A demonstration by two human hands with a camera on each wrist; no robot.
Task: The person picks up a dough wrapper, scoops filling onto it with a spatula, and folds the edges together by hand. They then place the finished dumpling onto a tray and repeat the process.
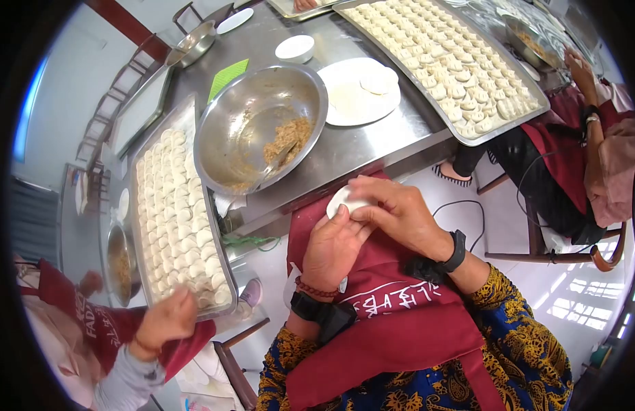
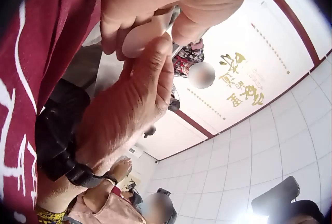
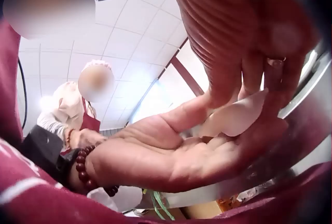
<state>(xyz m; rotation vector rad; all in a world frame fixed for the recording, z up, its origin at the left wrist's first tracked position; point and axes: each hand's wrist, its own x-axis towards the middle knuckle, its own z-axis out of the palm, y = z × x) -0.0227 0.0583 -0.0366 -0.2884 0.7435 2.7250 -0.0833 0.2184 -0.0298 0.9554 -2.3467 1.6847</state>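
Both hands hold a white dumpling wrapper point(image 1: 340, 201) between them, above the lap of a red apron. The left hand point(image 1: 331, 250), palm up with a beaded bracelet, cradles it on the fingers, its thumb at the near edge. The right hand point(image 1: 406, 216) comes from the other side and pinches the wrapper's edge with thumb and fingers. In the right wrist view the dough point(image 3: 236, 117) looks bent up into a curve over the left fingers. Part of the dough point(image 2: 142, 38) is hidden behind fingers in the left wrist view.
Ahead on the steel table stands a metal bowl point(image 1: 215, 147) with some filling and a spoon. Trays of dumplings lie left point(image 1: 177, 212) and right point(image 1: 454, 75). A white plate point(image 1: 352, 113) holds wrappers. Other people sit at left point(image 1: 170, 322) and right point(image 1: 591, 144).
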